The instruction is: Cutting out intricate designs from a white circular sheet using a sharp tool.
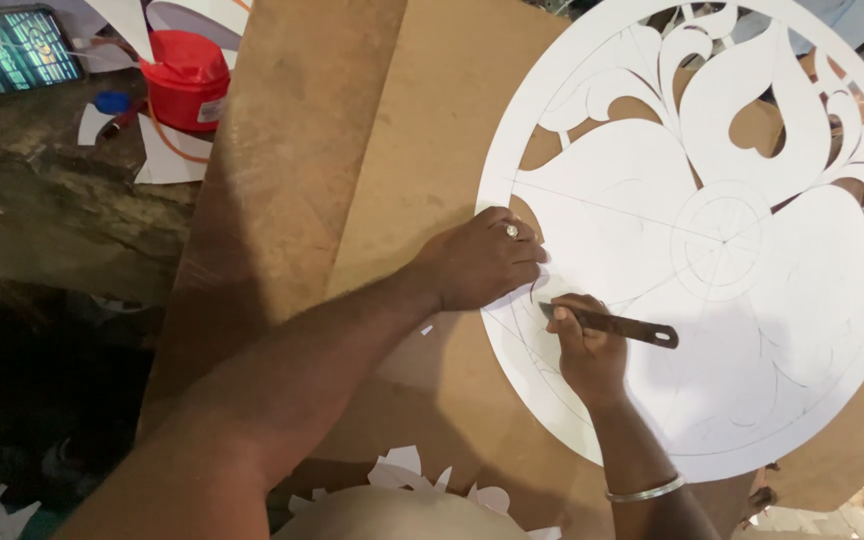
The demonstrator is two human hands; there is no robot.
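Under my right hand (pixel 584 345) lies the white paper disc (pixel 752 380), spread flat on the brown board (pixel 422 150), and my fingers are wrapped tight around the cutting blade (pixel 612 323). Its long axis runs nearly level across the disc, handle end with its small hole pointing away to the right, cutting tip pointing left toward my left hand (pixel 482 262). That hand rests just beside the tip, fingers curled and pressing the paper down near the disc's left rim, holding nothing. It looks like the line being cut sits between my two hands.
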